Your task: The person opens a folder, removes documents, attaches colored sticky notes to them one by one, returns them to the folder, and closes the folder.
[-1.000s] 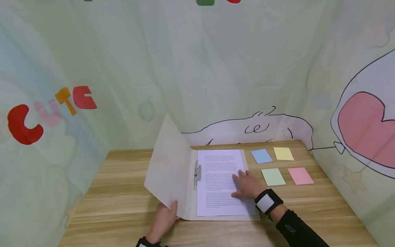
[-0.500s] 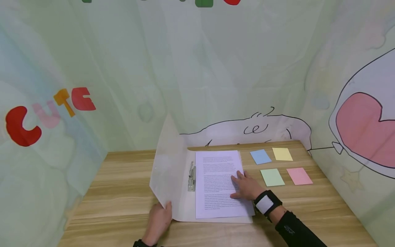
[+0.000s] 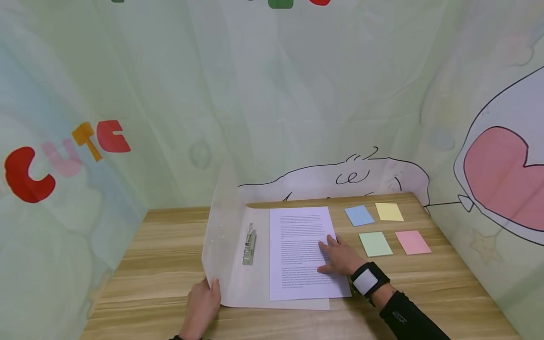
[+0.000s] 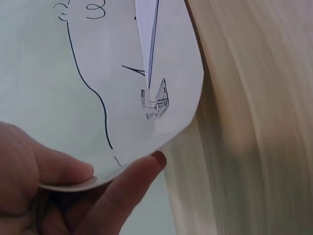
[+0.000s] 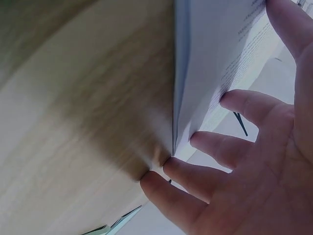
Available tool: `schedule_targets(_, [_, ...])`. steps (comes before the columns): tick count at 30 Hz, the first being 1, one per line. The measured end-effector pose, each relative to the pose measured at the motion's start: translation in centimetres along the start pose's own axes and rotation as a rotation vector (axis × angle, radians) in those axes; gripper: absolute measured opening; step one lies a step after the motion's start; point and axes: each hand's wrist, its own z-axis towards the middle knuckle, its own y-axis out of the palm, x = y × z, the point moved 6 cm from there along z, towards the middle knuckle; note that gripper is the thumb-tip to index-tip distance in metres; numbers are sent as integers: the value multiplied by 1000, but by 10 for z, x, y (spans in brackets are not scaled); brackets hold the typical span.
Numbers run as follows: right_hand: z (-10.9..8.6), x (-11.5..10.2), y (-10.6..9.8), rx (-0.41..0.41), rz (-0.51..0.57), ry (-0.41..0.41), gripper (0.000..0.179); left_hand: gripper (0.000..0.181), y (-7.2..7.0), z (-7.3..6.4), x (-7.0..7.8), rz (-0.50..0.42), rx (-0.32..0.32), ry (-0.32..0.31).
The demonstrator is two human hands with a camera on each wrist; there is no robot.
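Observation:
My left hand (image 3: 199, 304) pinches the lower edge of a white file folder's raised cover (image 3: 218, 245), thumb on the inside face. The folder's base (image 3: 255, 288) lies on the table, with a metal clip (image 3: 249, 245) near its spine. A stack of printed paper (image 3: 301, 283) overlaps the base and sticks out past its right edge. On the paper's right side rests my right hand (image 3: 342, 257), fingers spread. In the right wrist view two of its fingertips (image 5: 146, 178) reach past the stack's edge onto the wood. The clip (image 4: 156, 103) holds no sheets.
To the right lie a blue sticky note (image 3: 359, 215), a yellow one (image 3: 389, 212), a green one (image 3: 376, 244) and a pink one (image 3: 413, 242). A printed fabric backdrop (image 3: 297, 94) encloses the wooden table (image 3: 161, 255) at the back and sides.
The left hand has pulled the folder leftward from under the paper, and the clip has come away from the stack's left edge. The right hand has stayed in place on the paper.

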Motion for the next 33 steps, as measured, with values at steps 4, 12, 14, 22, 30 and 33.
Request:
schedule_targets(4, [-1, 0, 0, -6, 3, -1, 80, 25, -5, 1, -5, 25, -12, -2])
schedule_targets(12, [-2, 1, -1, -14, -3, 11, 81, 25, -17, 1, -20, 30, -3, -43])
schedule_targets(14, [-1, 2, 0, -17, -1, 13, 81, 25, -19, 2, -25, 39, -5, -59])
schedule_targets(22, [-1, 5, 3, -18, 9, 11, 81, 33, -30, 7, -46, 62, -32, -144])
schedule_targets(30, [-1, 5, 3, -7, -11, -4, 80, 31, -44, 11, -63, 132, 2, -149])
schedule_targets(33, [-1, 5, 2, -8, -9, -3, 80, 32, -50, 12, -68, 162, 4, -180])
